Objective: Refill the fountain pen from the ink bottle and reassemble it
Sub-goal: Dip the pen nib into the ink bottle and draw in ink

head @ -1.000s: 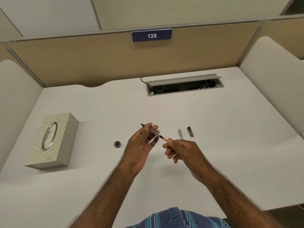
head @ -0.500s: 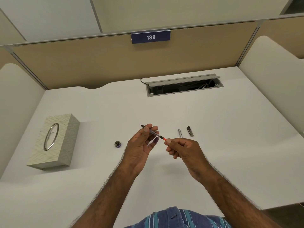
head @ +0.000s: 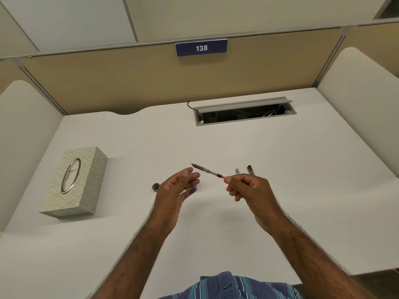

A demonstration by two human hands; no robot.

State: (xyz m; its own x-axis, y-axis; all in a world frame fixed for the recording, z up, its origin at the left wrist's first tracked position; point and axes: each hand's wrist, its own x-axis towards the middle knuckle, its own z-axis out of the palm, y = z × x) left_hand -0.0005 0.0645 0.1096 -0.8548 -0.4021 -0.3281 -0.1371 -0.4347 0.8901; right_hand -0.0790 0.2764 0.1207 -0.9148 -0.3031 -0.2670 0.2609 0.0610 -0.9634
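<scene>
My right hand point(head: 248, 188) pinches the red rear end of the pen's inner section point(head: 208, 171), a thin clear piece with a dark nib pointing up-left. Just left of the nib, my left hand point(head: 179, 188) is open, fingers spread, with a purple ink stain on one fingertip; it holds nothing. A small round dark ink bottle point(head: 155, 187) sits on the desk to the left of my left hand. A silver pen part point(head: 237, 171) and a dark pen part point(head: 250, 170) lie on the desk behind my right hand.
A patterned tissue box point(head: 74, 182) stands at the left of the white desk point(head: 302, 190). An open cable tray point(head: 244, 114) is set into the desk at the back. Partition walls surround the desk on three sides.
My left hand has let go of the pen section and opened. My right hand now holds the section alone and has shifted slightly right.
</scene>
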